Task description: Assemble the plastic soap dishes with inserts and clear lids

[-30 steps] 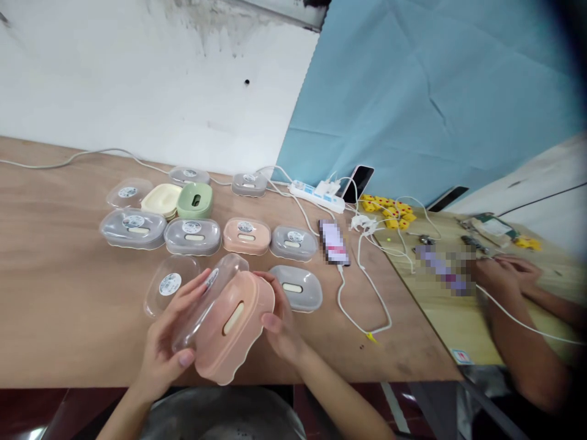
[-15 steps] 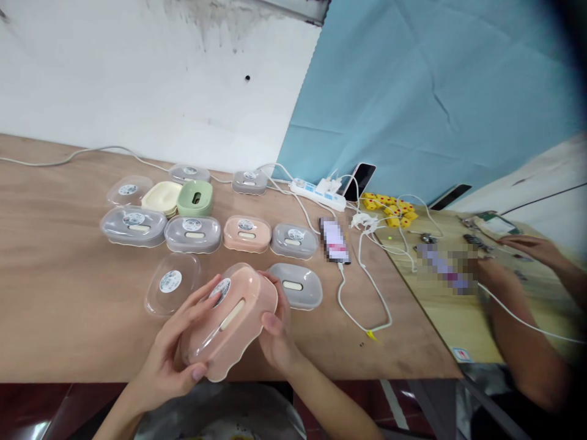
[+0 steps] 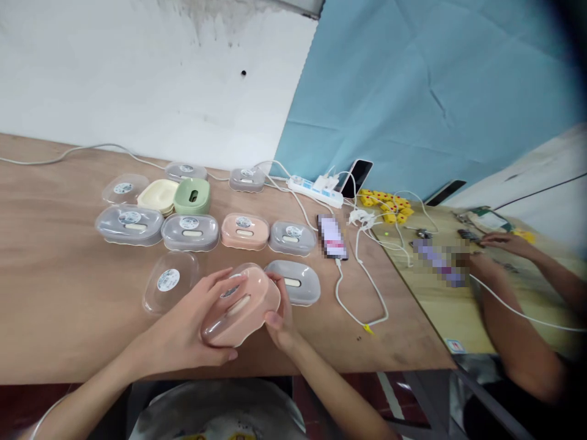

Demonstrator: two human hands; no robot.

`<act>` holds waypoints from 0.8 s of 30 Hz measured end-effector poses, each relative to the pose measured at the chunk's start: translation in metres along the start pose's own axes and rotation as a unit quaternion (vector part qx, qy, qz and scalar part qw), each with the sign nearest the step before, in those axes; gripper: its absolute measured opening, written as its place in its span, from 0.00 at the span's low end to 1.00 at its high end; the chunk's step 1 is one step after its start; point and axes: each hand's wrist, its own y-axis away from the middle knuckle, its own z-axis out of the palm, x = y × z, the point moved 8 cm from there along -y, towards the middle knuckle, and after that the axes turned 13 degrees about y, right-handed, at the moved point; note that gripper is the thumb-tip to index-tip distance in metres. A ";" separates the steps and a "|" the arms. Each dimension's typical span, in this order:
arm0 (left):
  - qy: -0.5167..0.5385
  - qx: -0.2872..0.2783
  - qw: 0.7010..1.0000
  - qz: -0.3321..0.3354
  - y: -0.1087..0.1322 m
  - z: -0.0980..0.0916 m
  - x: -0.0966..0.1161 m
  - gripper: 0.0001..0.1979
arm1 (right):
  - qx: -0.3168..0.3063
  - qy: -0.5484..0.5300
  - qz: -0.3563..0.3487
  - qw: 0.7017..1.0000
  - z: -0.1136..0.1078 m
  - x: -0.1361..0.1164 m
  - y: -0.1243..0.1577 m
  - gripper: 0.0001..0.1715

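Both my hands hold a pink soap box [image 3: 250,308] with a clear lid on it, just above the wooden table [image 3: 55,293] near its front edge. My left hand [image 3: 192,330] lies over the lid and wraps the box's left side. My right hand [image 3: 277,315] grips its right end, with the thumb on the front. A loose clear lid [image 3: 169,288] with a round sticker lies on the table to the left. A grey soap box without a lid [image 3: 293,288] sits just right of my hands.
Behind stand rows of lidded grey and pink boxes [image 3: 243,231], a green one [image 3: 191,195] and a cream one. A power strip [image 3: 315,188], white cables, phones and yellow pieces [image 3: 385,205] lie to the right. Another person's arms [image 3: 513,287] work at the adjoining table.
The clear lid has gone from tilted open to seated on the pink box. My left hand slid on top of it, and the box came lower toward the table.
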 end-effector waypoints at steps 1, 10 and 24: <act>-0.006 -0.010 1.000 0.009 -0.004 -0.001 0.002 0.46 | -0.015 0.030 -0.013 0.999 -0.004 -0.003 0.000 0.43; -0.284 -0.067 0.952 0.092 -0.050 -0.011 -0.025 0.44 | 0.086 0.369 -0.135 0.915 -0.129 -0.056 0.001 0.56; -0.354 -0.006 0.927 0.124 -0.052 -0.028 -0.030 0.38 | -0.050 0.458 0.009 0.888 -0.140 -0.006 -0.001 0.63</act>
